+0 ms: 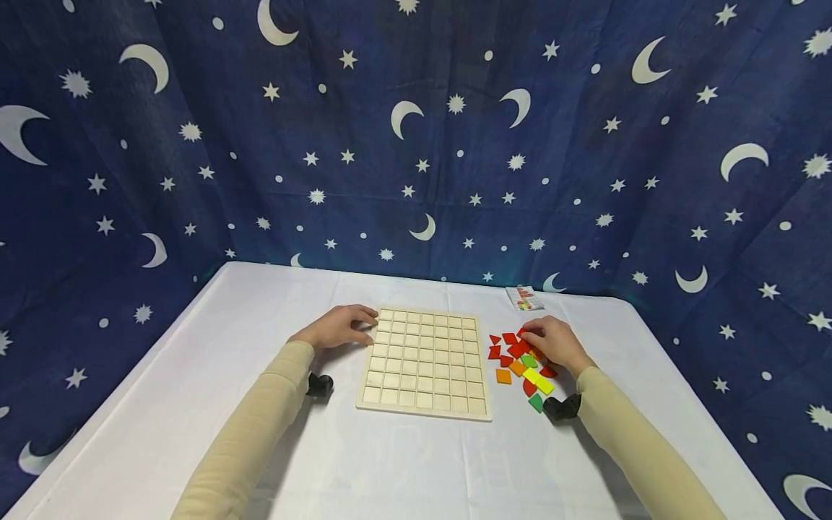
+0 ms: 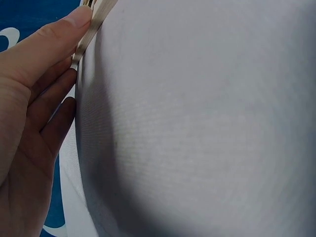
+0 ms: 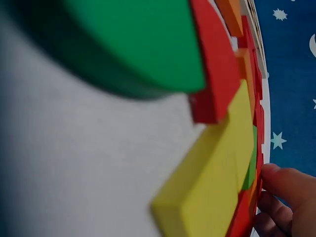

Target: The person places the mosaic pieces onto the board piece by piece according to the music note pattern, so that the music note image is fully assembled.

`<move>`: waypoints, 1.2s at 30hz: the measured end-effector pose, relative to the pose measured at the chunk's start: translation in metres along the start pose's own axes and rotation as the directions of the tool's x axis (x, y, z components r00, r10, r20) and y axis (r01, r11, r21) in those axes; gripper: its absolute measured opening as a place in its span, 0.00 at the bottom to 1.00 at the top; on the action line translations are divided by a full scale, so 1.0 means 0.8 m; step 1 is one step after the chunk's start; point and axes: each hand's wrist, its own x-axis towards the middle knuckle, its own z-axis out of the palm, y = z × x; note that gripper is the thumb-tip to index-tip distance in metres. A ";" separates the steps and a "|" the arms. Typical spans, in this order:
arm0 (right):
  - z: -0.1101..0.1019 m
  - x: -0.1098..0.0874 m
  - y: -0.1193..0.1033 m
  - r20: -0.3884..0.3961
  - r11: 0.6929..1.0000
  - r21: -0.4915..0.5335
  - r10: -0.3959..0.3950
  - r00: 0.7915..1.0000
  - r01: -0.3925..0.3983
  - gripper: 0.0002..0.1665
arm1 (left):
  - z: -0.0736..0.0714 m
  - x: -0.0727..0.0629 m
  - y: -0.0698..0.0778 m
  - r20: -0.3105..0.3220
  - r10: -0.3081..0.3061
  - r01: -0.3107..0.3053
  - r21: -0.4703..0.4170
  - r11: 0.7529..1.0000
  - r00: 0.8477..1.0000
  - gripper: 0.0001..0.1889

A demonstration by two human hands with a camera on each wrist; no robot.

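Observation:
A pale wooden board (image 1: 425,362) with a grid of square recesses lies flat on the table. At its upper left edge rests my left hand (image 1: 339,327); in the left wrist view the thumb (image 2: 79,17) touches the board's rim (image 2: 96,27) and the other fingers lie loosely along its side. On the right, my right hand (image 1: 555,342) reaches over a pile of flat coloured pieces, thumb and fingertips pinching a red piece (image 1: 522,332) at the pile's far edge. The right wrist view shows the right hand (image 3: 289,202) low at the right, its grip partly hidden.
Around the right hand lie several red pieces, orange squares (image 1: 503,376), yellow pieces (image 1: 544,386), a light green piece (image 1: 529,360) and a green piece (image 1: 536,402). A printed pattern card (image 1: 524,298) sits behind them on the white-covered table (image 1: 390,469). Starry blue cloth (image 1: 364,130) hangs behind.

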 end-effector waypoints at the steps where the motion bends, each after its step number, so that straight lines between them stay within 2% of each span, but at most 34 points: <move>1: 0.000 0.001 0.000 0.000 1.000 -0.004 0.000 1.000 0.000 0.20 | 0.000 0.000 0.000 -0.002 0.001 -0.001 -0.001 1.000 1.000 0.25; 12: -0.005 0.004 0.006 -0.003 0.998 -0.041 -0.039 0.999 0.039 0.20 | -0.001 -0.002 0.000 -0.004 0.003 -0.003 0.000 1.000 1.000 0.25; 19: -0.006 0.005 0.009 0.011 0.999 -0.038 -0.028 1.000 0.028 0.23 | -0.003 -0.003 0.000 -0.010 0.028 -0.028 0.002 1.000 1.000 0.25; 25: -0.006 0.007 0.010 0.006 0.999 -0.041 -0.035 0.999 0.035 0.23 | -0.001 -0.003 -0.003 -0.008 0.024 -0.024 0.005 1.000 1.000 0.25; 31: -0.006 0.014 -0.011 -0.043 0.997 -0.012 -0.074 0.996 0.074 0.24 | 0.001 -0.001 -0.004 -0.002 0.025 -0.025 0.005 1.000 1.000 0.24; 36: 0.007 0.031 -0.056 -0.070 0.983 0.044 -0.172 0.982 0.176 0.22 | -0.001 -0.002 -0.003 -0.007 0.048 -0.048 0.014 0.999 0.999 0.25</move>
